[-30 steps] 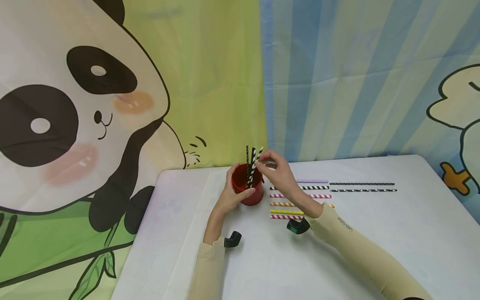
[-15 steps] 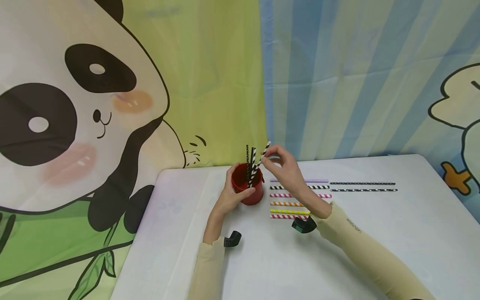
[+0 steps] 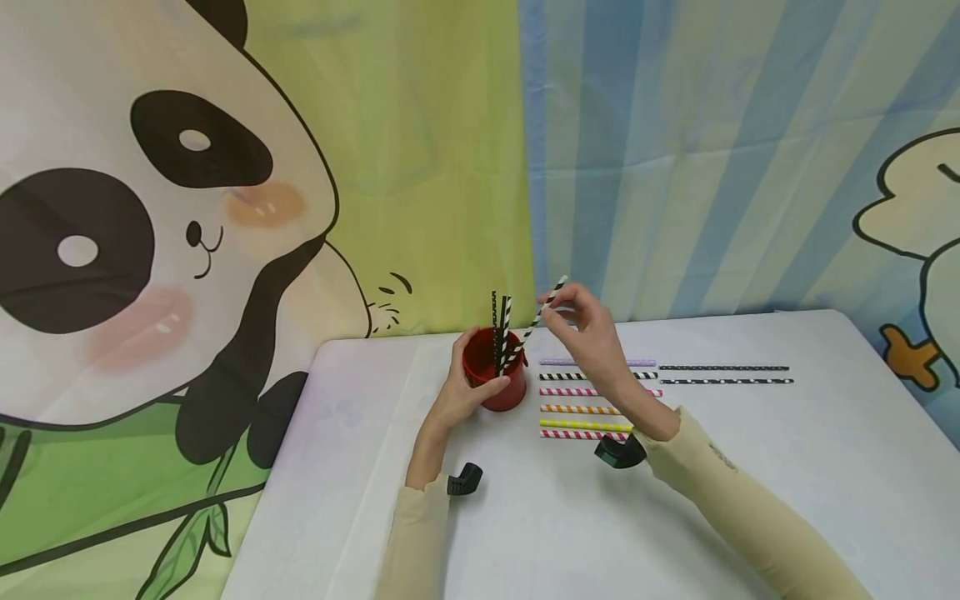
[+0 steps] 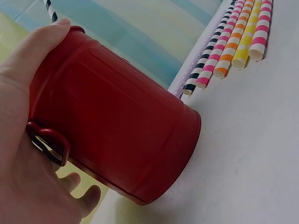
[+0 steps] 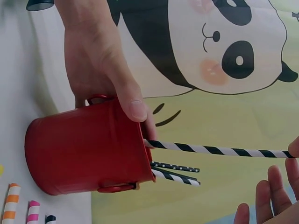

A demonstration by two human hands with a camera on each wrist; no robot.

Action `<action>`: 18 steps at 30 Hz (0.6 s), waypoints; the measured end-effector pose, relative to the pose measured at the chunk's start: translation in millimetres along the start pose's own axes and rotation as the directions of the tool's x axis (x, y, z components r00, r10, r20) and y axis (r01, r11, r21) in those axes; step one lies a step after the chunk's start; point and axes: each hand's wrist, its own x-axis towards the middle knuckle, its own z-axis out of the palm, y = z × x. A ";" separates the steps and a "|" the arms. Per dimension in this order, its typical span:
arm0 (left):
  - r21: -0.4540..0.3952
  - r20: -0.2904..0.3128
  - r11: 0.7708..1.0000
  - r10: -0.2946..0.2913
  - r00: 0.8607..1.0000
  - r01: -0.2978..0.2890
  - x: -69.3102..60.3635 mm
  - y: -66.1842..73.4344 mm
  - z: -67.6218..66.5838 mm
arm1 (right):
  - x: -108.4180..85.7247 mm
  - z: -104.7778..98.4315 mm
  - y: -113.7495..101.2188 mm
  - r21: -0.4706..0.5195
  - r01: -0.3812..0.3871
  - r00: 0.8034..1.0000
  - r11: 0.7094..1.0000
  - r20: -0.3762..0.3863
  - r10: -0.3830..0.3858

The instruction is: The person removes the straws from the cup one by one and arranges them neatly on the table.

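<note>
A red metal bucket [image 3: 507,394] stands on the white table, and my left hand [image 3: 460,392] grips it round its side with the thumb at the rim. In the right wrist view the bucket [image 5: 88,149] shows its small side handles. My right hand [image 3: 588,329] pinches the upper part of a black-and-white striped paper straw [image 3: 542,315], which slants to the right with its lower end inside the bucket. Several other black-and-white straws [image 5: 175,167], dotted and striped, lean in the bucket. Their lower ends are hidden by its wall.
Right of the bucket lies a column of paper straws: purple [image 3: 637,362], black striped [image 3: 555,377], pink [image 3: 555,391], orange [image 3: 573,408], yellow [image 3: 577,423] and red [image 3: 573,434]. Two black dotted straws [image 3: 726,381] lie farther right. A printed curtain [image 3: 435,167] hangs behind the table.
My right hand has moved right and slightly up, drawing the striped straw higher and tilting it away from the other straws. My left hand and the bucket have stayed in place.
</note>
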 end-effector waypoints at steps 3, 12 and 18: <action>-0.001 -0.010 1.000 -0.008 1.000 0.008 4.7 -12.6 -0.7 | -1.5 -4.5 -2.6 0.063 0.009 1.000 0.998 -0.021 -0.008; -0.004 0.012 1.000 -0.020 1.000 0.020 5.8 -14.3 -2.3 | -3.6 -21.3 -11.5 0.124 0.055 0.997 0.991 -0.069 -0.047; 0.000 0.039 1.000 -0.026 0.999 0.026 -3.0 9.5 -2.0 | -5.3 -33.6 -14.5 0.007 0.041 0.999 0.999 -0.006 -0.041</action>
